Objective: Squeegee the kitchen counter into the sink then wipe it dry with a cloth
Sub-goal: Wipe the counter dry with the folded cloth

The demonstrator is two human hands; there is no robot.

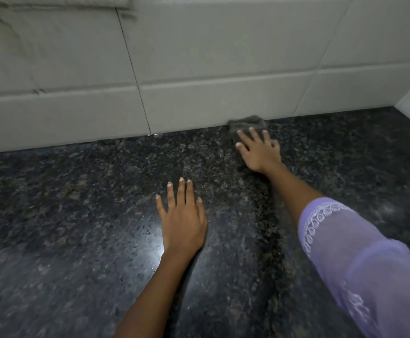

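Far left: the counter [65, 203], dark speckled stone, runs the full width of the view and meets a wall [199, 69] of pale tiles along its far edge. A dark grout line drops down the tiles left of centre. At the upper left corner a pale folded or creased material is partly visible; what it is cannot be told.

Centre: the left hand [182, 215] lies palm down on the counter, fingers straight and slightly spread, thumb out to the right. It holds nothing. A bright patch of light reflects off the stone just beside its wrist. The bare forearm extends back toward the lower edge of the view.

Right of centre: the cloth [246, 124], grey and bunched, sits on the counter at its far edge, touching the base of the wall. The right hand [257, 150] rests on top of the cloth's near part, palm down, fingers spread and laid flat over it, pressing rather than pinching. Much of the cloth is hidden under the hand; only its far edge shows clearly, and it is blurred.

Right: the right arm reaches diagonally across the counter, wearing a lilac sleeve [360, 259] with white lace trim at the cuff. At the far right edge a second pale wall surface forms a corner.

No containers are in view.
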